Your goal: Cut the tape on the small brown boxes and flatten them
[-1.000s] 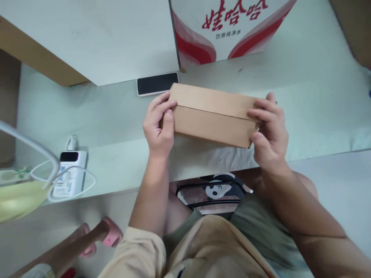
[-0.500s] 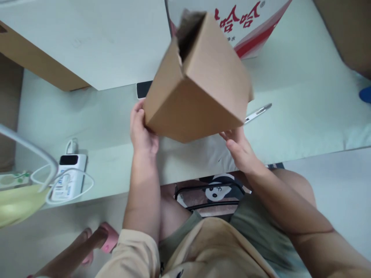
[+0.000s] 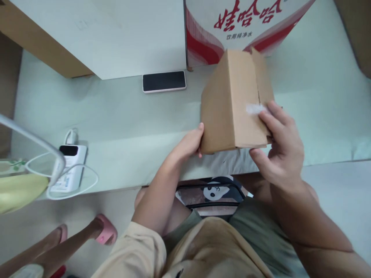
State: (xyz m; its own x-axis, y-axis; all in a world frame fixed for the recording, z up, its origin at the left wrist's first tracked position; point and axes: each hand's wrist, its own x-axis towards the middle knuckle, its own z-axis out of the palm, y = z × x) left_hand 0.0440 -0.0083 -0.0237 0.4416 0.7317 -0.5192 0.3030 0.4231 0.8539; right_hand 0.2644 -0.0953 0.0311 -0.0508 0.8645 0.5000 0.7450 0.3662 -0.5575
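Note:
A small brown cardboard box [image 3: 217,112] is tilted above the table, with a strip of clear tape [image 3: 254,109] across the seam between its flaps. My left hand [image 3: 189,142] grips the lower left edge of the box, the thumb on its side and the other fingers mostly hidden behind. On the other side, my right hand [image 3: 282,148] has its fingertips at the tape and flap edge and its thumb by the lower edge, curled about that corner. The box's inside is hidden.
A phone [image 3: 164,82] lies behind the hands. A white carton with red lettering [image 3: 208,42] and a large white box [image 3: 124,34] stand at the back. At left are a power bank with a cable [image 3: 75,170] and a lamp arm [image 3: 31,139]. Another person's pink slipper [image 3: 106,231] shows below.
The box has come down to the right and turned, so the taped seam faces up. My right hand has moved from beneath it to the tape; my left hand followed rightward. The phone is uncovered.

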